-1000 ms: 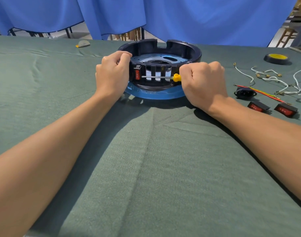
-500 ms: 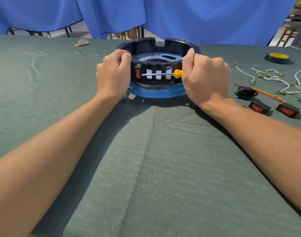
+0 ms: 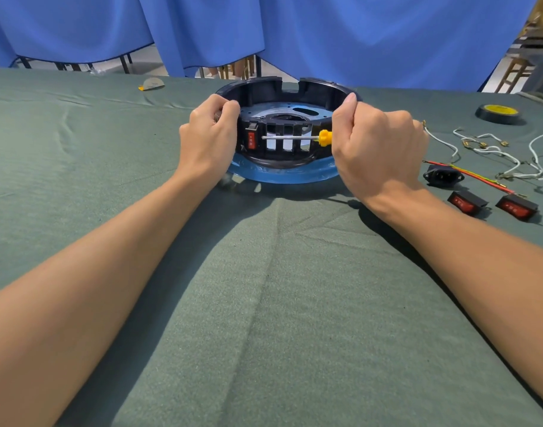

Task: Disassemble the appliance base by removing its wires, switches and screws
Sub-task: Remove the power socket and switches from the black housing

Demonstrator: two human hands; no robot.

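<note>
Since a second ago our right hand [image 3: 376,149] has rotated: the thumb now points up against the right rim of the appliance base [image 3: 287,131], where before the fist lay flat. The base has tipped up a little toward us too. Right hand is a closed fist around the yellow-handled screwdriver [image 3: 295,137], shaft running horizontally left, tip at the red rocker switch [image 3: 251,139] that sits in the near wall of the base. Left hand [image 3: 210,137] is curled shut over the left rim, bracing; it has barely shifted.

Our read: we're prying or pushing that last fitted switch out of its slot, with the thumb adding counter-pressure. Risk is the tip slipping toward the left hand.

Base sits toward the far edge of the surface, centre, on its blue bottom ring. Already out, near the right edge: two red switches [image 3: 467,203], [image 3: 517,208], a black power socket [image 3: 443,175] with red and yellow leads, and a tangle of white wires [image 3: 492,152]. So wires look done, switches nearly. We can't tell about screws.

Surface is covered in green felt cloth [image 3: 264,303], creased down the middle. A black-and-yellow tape roll [image 3: 497,113] lies toward the far right corner, a small grey-yellow item [image 3: 151,84] at the far edge left. Blue curtains [image 3: 295,32] hang behind, chair and table legs visible under them.
</note>
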